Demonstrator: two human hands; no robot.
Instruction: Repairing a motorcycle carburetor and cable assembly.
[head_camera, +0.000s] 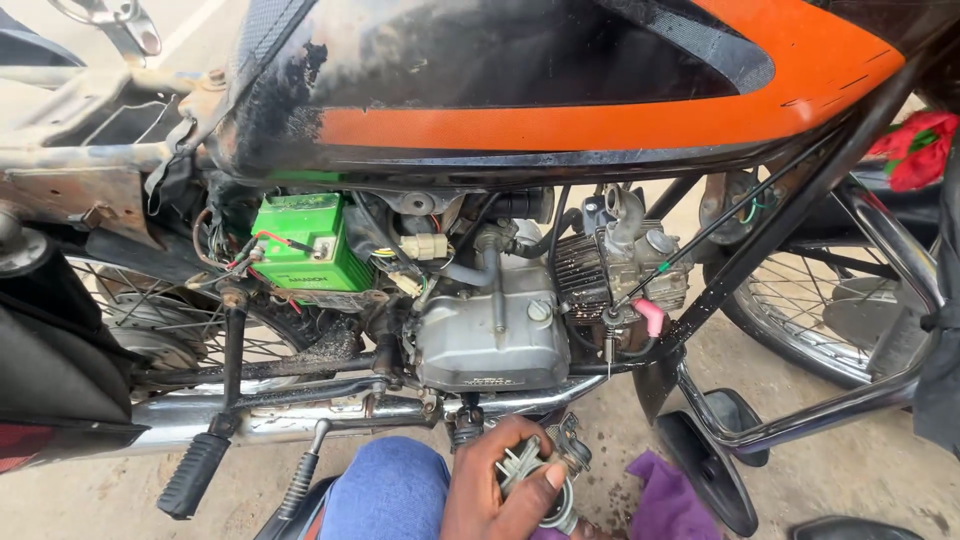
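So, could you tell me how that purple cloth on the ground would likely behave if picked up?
The purple cloth lies crumpled in folds, so it would probably hang limp and feel light. It rests on gritty ground beside the motorcycle, so it may carry dirt.

Your hand (497, 487) grips a small grey metal part (545, 470) low beside your blue-clad knee (385, 490), just below the motorcycle engine (495, 325); a purple rag (668, 497) lies on the ground beside it.

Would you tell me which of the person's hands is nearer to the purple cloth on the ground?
Only one hand shows, too ambiguous to call left or right. It grips a small metal engine part just left of the purple cloth; the other is out of view.
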